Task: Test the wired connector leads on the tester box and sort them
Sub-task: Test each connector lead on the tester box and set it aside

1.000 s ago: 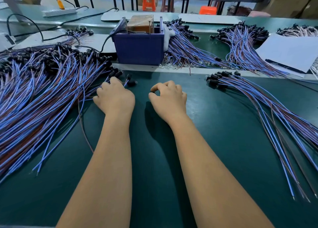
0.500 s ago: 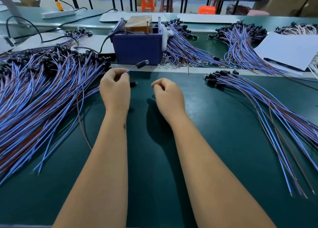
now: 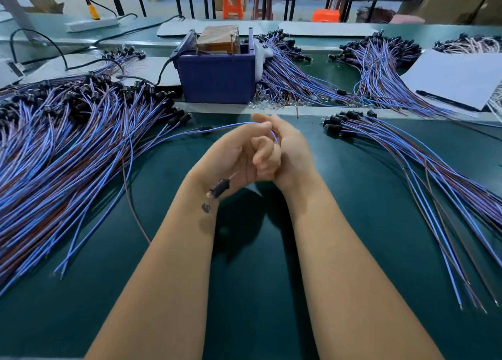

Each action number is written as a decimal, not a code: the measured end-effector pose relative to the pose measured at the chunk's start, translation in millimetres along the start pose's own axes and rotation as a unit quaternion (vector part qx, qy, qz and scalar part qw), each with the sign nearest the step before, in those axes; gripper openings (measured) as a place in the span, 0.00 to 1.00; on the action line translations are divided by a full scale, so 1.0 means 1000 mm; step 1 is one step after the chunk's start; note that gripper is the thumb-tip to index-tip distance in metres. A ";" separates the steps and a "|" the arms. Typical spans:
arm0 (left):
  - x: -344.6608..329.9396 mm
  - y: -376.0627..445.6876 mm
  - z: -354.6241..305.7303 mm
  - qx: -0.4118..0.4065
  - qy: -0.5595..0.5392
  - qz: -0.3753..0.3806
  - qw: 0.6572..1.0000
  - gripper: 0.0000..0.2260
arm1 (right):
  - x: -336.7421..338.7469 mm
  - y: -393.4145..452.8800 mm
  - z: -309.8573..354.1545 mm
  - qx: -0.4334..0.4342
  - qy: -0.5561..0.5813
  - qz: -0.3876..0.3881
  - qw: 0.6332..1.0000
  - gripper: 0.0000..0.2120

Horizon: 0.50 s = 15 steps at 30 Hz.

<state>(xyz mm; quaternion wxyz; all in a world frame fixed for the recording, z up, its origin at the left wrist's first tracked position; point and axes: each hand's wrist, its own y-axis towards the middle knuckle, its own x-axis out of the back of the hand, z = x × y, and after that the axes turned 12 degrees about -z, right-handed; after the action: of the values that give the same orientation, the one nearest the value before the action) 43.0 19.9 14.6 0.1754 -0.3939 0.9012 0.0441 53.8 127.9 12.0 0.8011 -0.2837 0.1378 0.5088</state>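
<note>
Mat first, since it carries everything: green, with the big untested pile of blue and brown leads fanned over its left side and a much thinner sorted bunch running toward the right edge. Blue tester box sits just past the mat's far edge, middle of the bench, and more bundles plus a sheet of paper lie on the far strip behind it.

Now the change: a second ago both hands were flat down at the pile's edge, half a second ago the left had plucked one lead up, and now the hands have met over the middle of the mat. Left hand is curled round the lead, with its black connector dangling by the left wrist. Right hand is pinching the same blue wire further along, which trails back toward the pile.

So I'd say one lead is singled out and being straightened or fed through to find its bare ends. Nothing's on the tester yet, so that's the step coming up. Loads left in the pile too, so early days.
</note>
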 end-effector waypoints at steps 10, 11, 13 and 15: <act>0.015 0.011 0.003 -0.030 0.010 -0.259 0.965 0.21 | 0.015 0.011 0.003 0.094 0.152 -0.004 0.984 0.09; 0.018 0.013 0.003 -0.048 0.006 -0.302 0.952 0.19 | 0.016 0.011 0.003 0.075 0.179 0.014 0.981 0.09; 0.022 0.015 0.004 -0.074 0.017 -0.351 0.933 0.14 | 0.016 0.009 0.005 0.055 0.169 0.048 0.983 0.11; 0.021 0.016 0.007 -0.086 0.046 -0.355 0.930 0.12 | 0.012 0.007 0.003 0.082 0.048 0.048 0.994 0.11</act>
<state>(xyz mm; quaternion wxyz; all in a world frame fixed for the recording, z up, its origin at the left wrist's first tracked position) 19.8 17.7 -0.4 0.1032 -0.7034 0.7023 0.0377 52.7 141.1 6.1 0.7887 -0.2342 0.2305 0.5196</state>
